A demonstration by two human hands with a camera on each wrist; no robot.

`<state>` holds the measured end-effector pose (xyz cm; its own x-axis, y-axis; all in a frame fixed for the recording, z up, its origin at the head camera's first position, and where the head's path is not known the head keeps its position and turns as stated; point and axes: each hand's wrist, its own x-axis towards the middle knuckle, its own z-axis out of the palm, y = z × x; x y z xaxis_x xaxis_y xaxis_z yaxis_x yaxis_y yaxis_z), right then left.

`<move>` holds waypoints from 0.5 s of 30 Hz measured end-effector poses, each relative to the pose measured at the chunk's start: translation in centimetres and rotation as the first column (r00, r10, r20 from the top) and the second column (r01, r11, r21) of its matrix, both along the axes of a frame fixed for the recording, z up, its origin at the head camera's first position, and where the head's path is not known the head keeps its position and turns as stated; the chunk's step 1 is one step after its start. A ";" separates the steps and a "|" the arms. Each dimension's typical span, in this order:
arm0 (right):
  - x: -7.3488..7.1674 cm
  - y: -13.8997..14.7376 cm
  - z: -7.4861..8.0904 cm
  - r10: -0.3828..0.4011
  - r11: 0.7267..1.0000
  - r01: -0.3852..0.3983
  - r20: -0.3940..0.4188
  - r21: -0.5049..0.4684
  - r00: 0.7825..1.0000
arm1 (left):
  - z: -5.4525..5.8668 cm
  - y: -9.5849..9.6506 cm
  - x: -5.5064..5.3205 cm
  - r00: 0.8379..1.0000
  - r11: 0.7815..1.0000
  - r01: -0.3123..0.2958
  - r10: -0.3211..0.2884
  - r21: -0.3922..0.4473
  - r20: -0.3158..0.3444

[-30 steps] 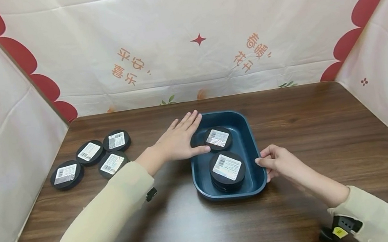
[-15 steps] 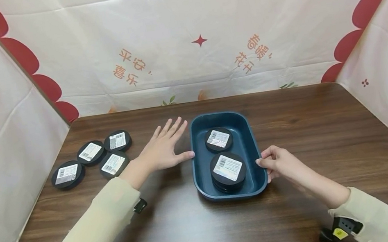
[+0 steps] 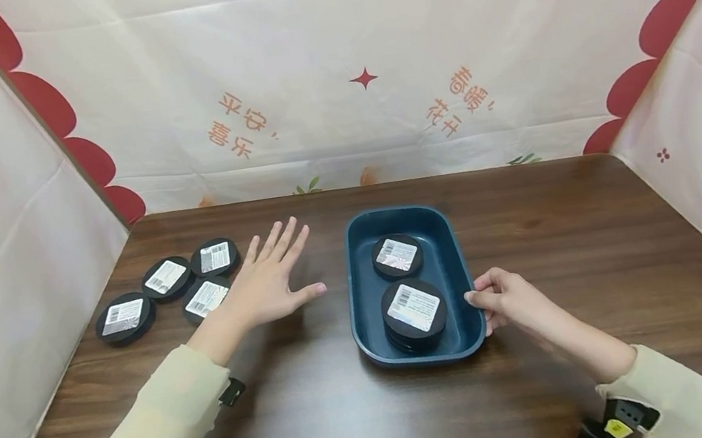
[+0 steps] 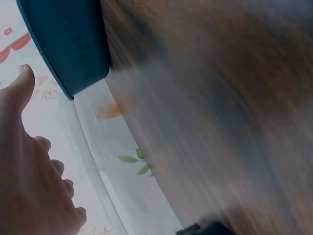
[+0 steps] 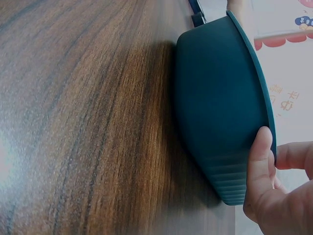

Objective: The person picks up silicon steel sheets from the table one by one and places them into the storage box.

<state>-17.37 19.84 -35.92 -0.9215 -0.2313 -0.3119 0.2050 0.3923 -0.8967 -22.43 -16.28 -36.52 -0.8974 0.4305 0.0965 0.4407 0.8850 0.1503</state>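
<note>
A dark blue rectangular tray stands on the table. In it lie a round black labelled disc toward the back and a stack of similar discs in front. My right hand pinches the tray's right rim between thumb and fingers; the right wrist view shows the tray's outer wall beside that hand. My left hand hangs over the table left of the tray with fingers spread, holding nothing. Several black discs lie in a group at the left; the nearest disc is partly hidden by the left hand.
The group at the left includes a disc at its outer end, a middle disc and a back disc. The brown wooden table meets printed cloth walls at the back and both sides.
My left hand has moved left, from over the tray's left rim toward the group of discs. The right hand keeps its pinch on the tray, which stays in place.
</note>
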 end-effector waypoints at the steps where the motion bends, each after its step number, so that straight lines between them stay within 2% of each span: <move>1: 0.1 0.1 0.0 -0.004 1.000 0.004 0.006 0.001 1.000 | -0.1 -0.2 0.0 1.000 1.000 -0.003 0.003 0.004 0.001; 15: 0.1 0.1 -0.1 -0.004 1.000 0.004 -0.001 -0.015 1.000 | -0.8 -4.1 0.8 0.995 0.996 -0.085 0.085 0.002 -0.043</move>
